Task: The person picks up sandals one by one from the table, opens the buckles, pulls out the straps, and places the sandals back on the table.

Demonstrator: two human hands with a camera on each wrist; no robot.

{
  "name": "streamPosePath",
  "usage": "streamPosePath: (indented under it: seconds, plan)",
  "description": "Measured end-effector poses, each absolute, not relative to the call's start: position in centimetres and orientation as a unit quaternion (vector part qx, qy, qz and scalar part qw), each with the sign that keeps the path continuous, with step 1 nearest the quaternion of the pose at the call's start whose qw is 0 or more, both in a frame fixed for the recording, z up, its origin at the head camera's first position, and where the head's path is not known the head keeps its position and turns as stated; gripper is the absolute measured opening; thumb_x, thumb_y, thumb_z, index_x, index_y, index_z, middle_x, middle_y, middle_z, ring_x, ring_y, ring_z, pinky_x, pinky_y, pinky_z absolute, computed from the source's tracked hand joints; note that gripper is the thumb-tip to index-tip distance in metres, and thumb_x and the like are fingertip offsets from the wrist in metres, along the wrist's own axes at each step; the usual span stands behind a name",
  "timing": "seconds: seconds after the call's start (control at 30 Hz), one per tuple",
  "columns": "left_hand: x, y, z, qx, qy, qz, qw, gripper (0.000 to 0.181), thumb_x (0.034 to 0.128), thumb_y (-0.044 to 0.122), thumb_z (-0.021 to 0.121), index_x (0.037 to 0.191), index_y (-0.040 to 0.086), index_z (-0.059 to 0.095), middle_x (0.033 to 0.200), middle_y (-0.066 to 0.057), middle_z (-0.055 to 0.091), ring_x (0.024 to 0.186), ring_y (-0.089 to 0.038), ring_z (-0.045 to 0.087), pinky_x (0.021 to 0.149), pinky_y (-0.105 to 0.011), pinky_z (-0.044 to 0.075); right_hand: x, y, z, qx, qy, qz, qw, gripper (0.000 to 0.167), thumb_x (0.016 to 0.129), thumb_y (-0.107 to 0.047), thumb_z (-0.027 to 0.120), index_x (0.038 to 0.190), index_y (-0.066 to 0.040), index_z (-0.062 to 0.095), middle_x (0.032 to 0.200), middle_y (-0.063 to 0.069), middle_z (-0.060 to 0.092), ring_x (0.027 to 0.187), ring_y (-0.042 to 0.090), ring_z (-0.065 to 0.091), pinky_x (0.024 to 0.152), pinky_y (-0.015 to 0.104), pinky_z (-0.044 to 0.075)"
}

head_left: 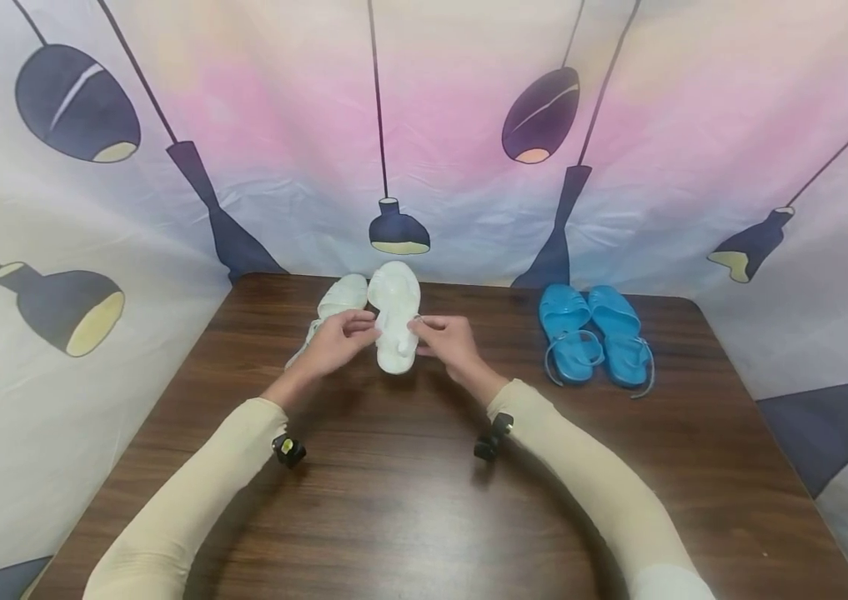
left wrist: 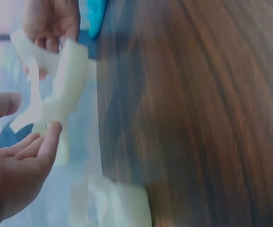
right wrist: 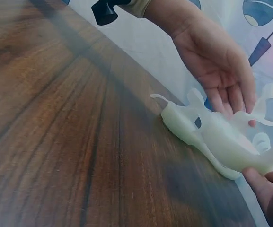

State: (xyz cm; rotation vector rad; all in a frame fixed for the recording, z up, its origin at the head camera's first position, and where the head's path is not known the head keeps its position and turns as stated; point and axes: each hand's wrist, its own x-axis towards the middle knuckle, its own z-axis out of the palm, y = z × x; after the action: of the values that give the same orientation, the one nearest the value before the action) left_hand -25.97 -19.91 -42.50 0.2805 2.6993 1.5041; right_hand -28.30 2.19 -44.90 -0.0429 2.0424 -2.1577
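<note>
A white sandal (head_left: 396, 312) is held up off the table between both hands, its toe end toward the wall. My right hand (head_left: 455, 343) pinches its right edge; in the right wrist view the thumb of this hand (right wrist: 271, 191) presses the sandal's (right wrist: 226, 137) side. On the other side is my left hand (head_left: 335, 343); the left wrist view has its fingertips touching the sandal (left wrist: 70, 78), with the left hand's (left wrist: 22, 165) thumb apart from it. Another white sandal (head_left: 344, 293) lies behind my left hand, partly hidden by it.
Two blue sandals (head_left: 564, 308) with loose ankle straps lie side by side at the right of the brown wooden table (head_left: 393, 475). A fabric backdrop (head_left: 454, 183) with printed lamps hangs behind the table's far edge and at its sides.
</note>
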Motion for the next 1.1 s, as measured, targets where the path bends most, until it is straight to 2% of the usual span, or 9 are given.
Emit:
streamPosePath:
  seconds: [0.2, 0.37, 0.53, 0.77, 1.1]
  plan:
    - [-26.6, -23.2, -42.5, 0.068, 0.893, 0.438, -0.079, 0.035, 0.0999, 0.023, 0.066, 0.128, 0.003, 0.064, 0.126, -0.018, 0.069, 0.112, -0.035, 0.068, 0.095, -0.049, 0.055, -29.1, 1.3, -45.2, -0.009, 0.679, -0.728, 0.089, 0.034, 0.091, -0.011, 0.076, 0.118, 0.008, 0.07, 0.127, 0.022, 0.067, 0.101, 0.03, 0.074, 0.076, 0.032, 0.062]
    - [-26.8, -25.6, -43.0, 0.037, 0.896, 0.428, -0.108, 0.036, 0.0991, 0.02, 0.065, 0.13, 0.002, 0.063, 0.127, -0.023, 0.067, 0.114, -0.039, 0.065, 0.098, -0.053, 0.051, -29.8, 0.6, -46.0, -0.004, 0.678, -0.729, 0.094, 0.033, 0.092, -0.012, 0.076, 0.119, 0.007, 0.07, 0.129, 0.021, 0.067, 0.103, 0.03, 0.073, 0.078, 0.033, 0.061]
    - [-26.8, -27.0, -43.7, 0.006, 0.904, 0.422, -0.071, 0.048, 0.0996, 0.027, 0.064, 0.137, -0.001, 0.056, 0.137, -0.026, 0.059, 0.124, -0.042, 0.058, 0.106, -0.056, 0.045, -30.2, 0.0, -46.8, 0.002, 0.677, -0.73, 0.097, 0.034, 0.091, -0.013, 0.076, 0.118, 0.007, 0.071, 0.126, 0.021, 0.068, 0.102, 0.029, 0.074, 0.08, 0.036, 0.062]
    - [-27.1, -27.8, -44.8, -0.016, 0.915, 0.403, -0.013, 0.057, 0.1035, 0.032, 0.057, 0.145, -0.005, 0.046, 0.144, -0.03, 0.052, 0.134, -0.044, 0.049, 0.112, -0.056, 0.039, -30.7, -0.4, -47.8, 0.008, 0.677, -0.73, 0.092, 0.031, 0.091, -0.013, 0.076, 0.115, 0.006, 0.073, 0.12, 0.02, 0.071, 0.099, 0.025, 0.074, 0.077, 0.033, 0.062]
    - [-27.4, -28.3, -45.3, -0.037, 0.916, 0.4, 0.016, 0.058, 0.106, 0.038, 0.051, 0.144, -0.005, 0.049, 0.143, -0.029, 0.052, 0.134, -0.044, 0.048, 0.111, -0.057, 0.039, -31.0, -0.3, -47.9, 0.014, 0.685, -0.722, 0.1, 0.031, 0.091, -0.015, 0.075, 0.116, 0.004, 0.073, 0.122, 0.016, 0.071, 0.1, 0.024, 0.073, 0.077, 0.034, 0.062]
